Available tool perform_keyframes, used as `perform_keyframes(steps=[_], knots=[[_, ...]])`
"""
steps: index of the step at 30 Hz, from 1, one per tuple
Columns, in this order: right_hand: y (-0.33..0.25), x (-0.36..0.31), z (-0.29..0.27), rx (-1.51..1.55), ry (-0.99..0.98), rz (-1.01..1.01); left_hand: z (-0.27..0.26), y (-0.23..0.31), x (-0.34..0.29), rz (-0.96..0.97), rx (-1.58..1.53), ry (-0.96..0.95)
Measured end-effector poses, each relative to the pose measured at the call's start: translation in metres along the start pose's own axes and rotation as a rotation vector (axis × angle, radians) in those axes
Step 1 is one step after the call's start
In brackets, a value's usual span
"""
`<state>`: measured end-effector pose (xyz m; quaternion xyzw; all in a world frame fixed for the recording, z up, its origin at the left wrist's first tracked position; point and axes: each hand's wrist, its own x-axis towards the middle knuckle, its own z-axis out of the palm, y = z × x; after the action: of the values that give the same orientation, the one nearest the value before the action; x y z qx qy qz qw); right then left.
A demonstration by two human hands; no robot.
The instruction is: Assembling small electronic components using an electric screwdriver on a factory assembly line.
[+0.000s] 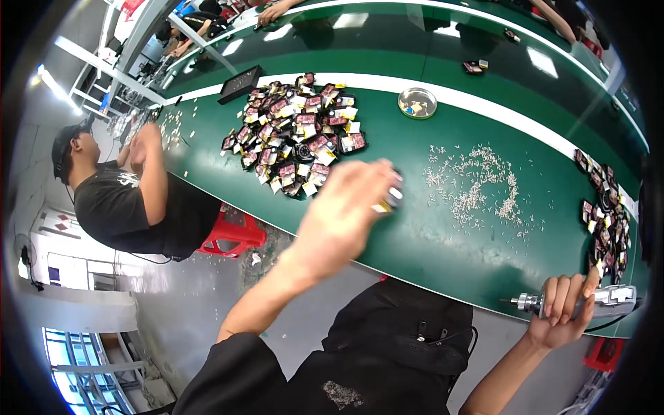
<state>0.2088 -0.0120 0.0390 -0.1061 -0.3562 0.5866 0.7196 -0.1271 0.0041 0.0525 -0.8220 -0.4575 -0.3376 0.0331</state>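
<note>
My left hand (337, 218) is over the near side of the green table (408, 249), its fingers closed on a small black part (394, 196) with a yellow and white edge; both are smeared by motion. To its upper left lies a large heap of small black modules (287, 131) with reddish faces and yellow-white tabs. At the near right edge, my right hand (564, 308) is wrapped round a grey-white electric screwdriver (615, 297), whose bit points left. Many tiny loose screws (477, 200) are scattered between my hands.
A round metal dish (417, 103) with small pieces stands behind the screws. More black modules (606, 214) are piled at the right. A black tray (240, 84) sits far left, and a conveyor (387, 52) runs behind. A co-worker (124, 207) sits left by a red stool (235, 235).
</note>
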Motion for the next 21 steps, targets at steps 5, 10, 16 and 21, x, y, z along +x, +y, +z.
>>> perform_keyframes(steps=[5,10,16,21], knots=[[0.015,-0.013,-0.005,0.075,0.053,0.090,-0.069,-0.134,-0.003,-0.455,0.433,0.120],[0.033,-0.019,-0.003,0.111,0.172,0.130,-0.048,-0.151,0.010,-0.253,0.664,0.069],[0.033,-0.025,-0.011,0.169,0.317,0.130,0.048,-0.046,0.065,-0.003,0.099,-0.089],[0.033,-0.027,-0.012,0.196,0.277,0.147,0.080,-0.050,0.073,0.038,0.118,-0.164]])
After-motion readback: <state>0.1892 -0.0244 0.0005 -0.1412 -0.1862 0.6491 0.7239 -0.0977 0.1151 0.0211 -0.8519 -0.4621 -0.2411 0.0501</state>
